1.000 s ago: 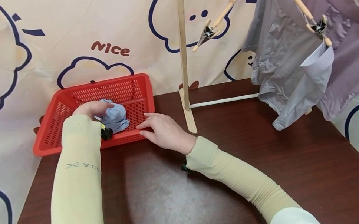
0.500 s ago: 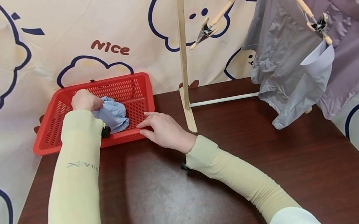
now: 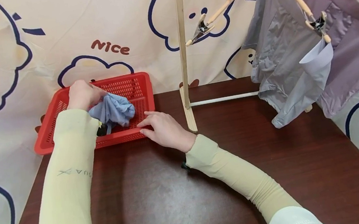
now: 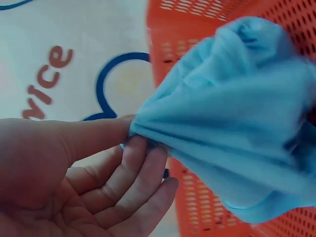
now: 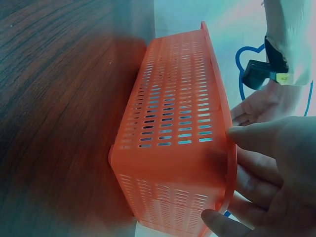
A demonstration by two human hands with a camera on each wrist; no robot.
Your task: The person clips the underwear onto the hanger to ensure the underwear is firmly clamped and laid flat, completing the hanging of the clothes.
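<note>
A crumpled light-blue cloth garment hangs over the red basket; its cut is hard to make out in the folds. My left hand pinches one end of it. In the left wrist view, the thumb and index finger of the left hand grip the gathered cloth, with the other fingers loosely bent beneath. At the basket's near right corner rests my right hand, fingers loosely extended. The right wrist view has the right hand touching the rim of the basket.
A wooden rack post stands right of the basket, with a white bar low down. A bare clip hanger hangs near it. Grey shorts and a mauve garment hang farther right above the brown table.
My left hand has taken hold of the blue garment and lifted it, moving up and slightly left. The cloth now hangs spread out rather than lying bunched. The right hand stays put.
</note>
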